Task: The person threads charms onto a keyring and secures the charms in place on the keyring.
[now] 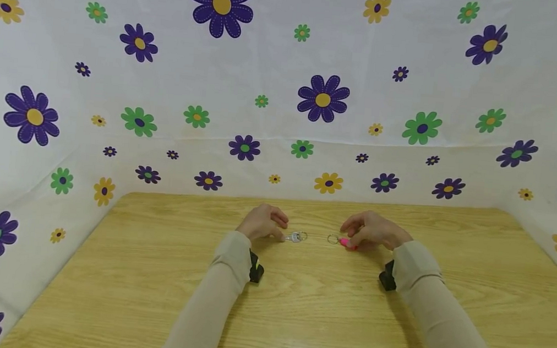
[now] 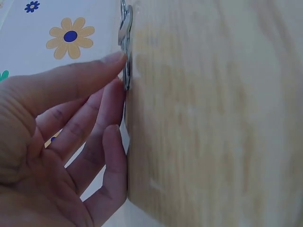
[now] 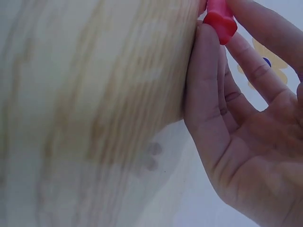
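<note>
Silver keys (image 1: pixel 295 237) on a split ring (image 1: pixel 303 235) lie at the far middle of the table. My left hand (image 1: pixel 264 222) is at their left end. In the left wrist view its thumb tip meets the metal of the keys (image 2: pixel 126 71), with the fingers curled close behind. To the right, a pink key fob (image 1: pixel 347 243) has its own metal ring (image 1: pixel 333 238) pointing left. My right hand (image 1: pixel 372 230) pinches this fob, whose glossy red-pink lobed end (image 3: pixel 220 27) shows between thumb and fingers in the right wrist view. Both hands stay low against the wood.
The light wooden table (image 1: pixel 316 310) reaches back to a white cloth (image 1: pixel 267 73) printed with purple, green and yellow flowers. This cloth also rises along the left and right sides. Dark straps with black mounts (image 1: pixel 389 276) sit on both wrists.
</note>
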`<state>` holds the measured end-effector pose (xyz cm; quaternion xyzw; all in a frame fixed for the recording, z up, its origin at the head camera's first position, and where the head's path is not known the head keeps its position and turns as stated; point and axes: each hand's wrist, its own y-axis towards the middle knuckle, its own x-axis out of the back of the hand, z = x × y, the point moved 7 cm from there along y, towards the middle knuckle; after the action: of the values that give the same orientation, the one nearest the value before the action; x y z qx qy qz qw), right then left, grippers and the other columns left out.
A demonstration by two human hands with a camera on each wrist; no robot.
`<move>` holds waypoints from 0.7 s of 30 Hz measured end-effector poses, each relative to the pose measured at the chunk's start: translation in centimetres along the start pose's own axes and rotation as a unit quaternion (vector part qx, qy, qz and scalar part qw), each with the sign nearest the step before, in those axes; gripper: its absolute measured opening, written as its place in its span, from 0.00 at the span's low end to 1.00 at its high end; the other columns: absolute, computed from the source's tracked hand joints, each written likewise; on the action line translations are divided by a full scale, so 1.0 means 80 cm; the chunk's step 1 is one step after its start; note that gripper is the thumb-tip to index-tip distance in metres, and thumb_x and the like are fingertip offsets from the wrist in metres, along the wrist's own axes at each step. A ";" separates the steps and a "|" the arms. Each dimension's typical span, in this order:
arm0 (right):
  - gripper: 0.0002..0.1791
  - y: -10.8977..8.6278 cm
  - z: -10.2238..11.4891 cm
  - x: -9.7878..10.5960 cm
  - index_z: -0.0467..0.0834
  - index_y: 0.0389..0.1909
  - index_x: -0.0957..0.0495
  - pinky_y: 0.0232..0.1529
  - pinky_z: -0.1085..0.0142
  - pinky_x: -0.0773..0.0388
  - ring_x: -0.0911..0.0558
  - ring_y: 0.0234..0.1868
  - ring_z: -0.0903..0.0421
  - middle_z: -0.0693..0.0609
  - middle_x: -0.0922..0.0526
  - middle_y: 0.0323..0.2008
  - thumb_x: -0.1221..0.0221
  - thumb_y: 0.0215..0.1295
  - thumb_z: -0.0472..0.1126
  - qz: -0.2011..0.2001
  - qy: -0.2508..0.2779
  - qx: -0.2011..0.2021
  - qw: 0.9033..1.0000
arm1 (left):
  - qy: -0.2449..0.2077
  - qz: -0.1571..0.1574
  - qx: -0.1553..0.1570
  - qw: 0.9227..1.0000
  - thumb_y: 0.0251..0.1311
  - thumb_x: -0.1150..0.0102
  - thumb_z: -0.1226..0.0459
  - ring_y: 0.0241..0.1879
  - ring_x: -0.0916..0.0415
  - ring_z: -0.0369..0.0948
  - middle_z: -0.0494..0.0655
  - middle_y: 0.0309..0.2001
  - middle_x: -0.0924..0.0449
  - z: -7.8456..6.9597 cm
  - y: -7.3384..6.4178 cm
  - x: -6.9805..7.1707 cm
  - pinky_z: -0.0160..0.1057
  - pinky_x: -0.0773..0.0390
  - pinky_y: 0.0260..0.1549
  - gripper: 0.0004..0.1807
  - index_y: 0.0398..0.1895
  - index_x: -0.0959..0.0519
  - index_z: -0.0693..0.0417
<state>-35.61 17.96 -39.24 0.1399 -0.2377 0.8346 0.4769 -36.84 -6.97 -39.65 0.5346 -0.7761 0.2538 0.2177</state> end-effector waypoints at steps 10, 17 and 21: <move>0.22 -0.001 0.004 -0.003 0.25 0.52 0.23 0.28 0.69 0.24 0.27 0.29 0.59 0.50 0.25 0.32 0.31 0.57 0.27 0.001 -0.018 -0.010 1.000 | 0.056 -0.016 -0.016 0.998 0.49 0.22 0.71 0.47 0.19 0.45 0.43 0.40 0.13 -0.010 0.000 -0.005 0.48 0.26 0.58 0.21 0.48 0.15 0.57; 0.20 0.000 0.005 -0.004 0.26 0.50 0.22 0.25 0.70 0.27 0.28 0.25 0.60 0.51 0.26 0.28 0.31 0.57 0.28 -0.003 -0.031 -0.012 0.999 | 0.081 -0.032 -0.009 0.996 0.48 0.22 0.72 0.45 0.20 0.45 0.42 0.38 0.13 -0.016 -0.002 -0.006 0.47 0.25 0.56 0.20 0.46 0.14 0.56; 0.17 0.000 0.007 -0.005 0.26 0.47 0.21 0.25 0.70 0.28 0.28 0.25 0.59 0.52 0.26 0.26 0.31 0.58 0.28 -0.005 -0.036 -0.014 0.999 | 0.098 -0.040 -0.011 0.994 0.47 0.22 0.72 0.46 0.20 0.45 0.40 0.37 0.13 -0.017 -0.001 -0.008 0.46 0.25 0.55 0.19 0.45 0.14 0.55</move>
<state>-35.42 17.37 -38.97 0.1646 -0.2656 0.8231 0.4742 -36.51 -5.69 -38.96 0.5352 -0.7317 0.2877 0.3089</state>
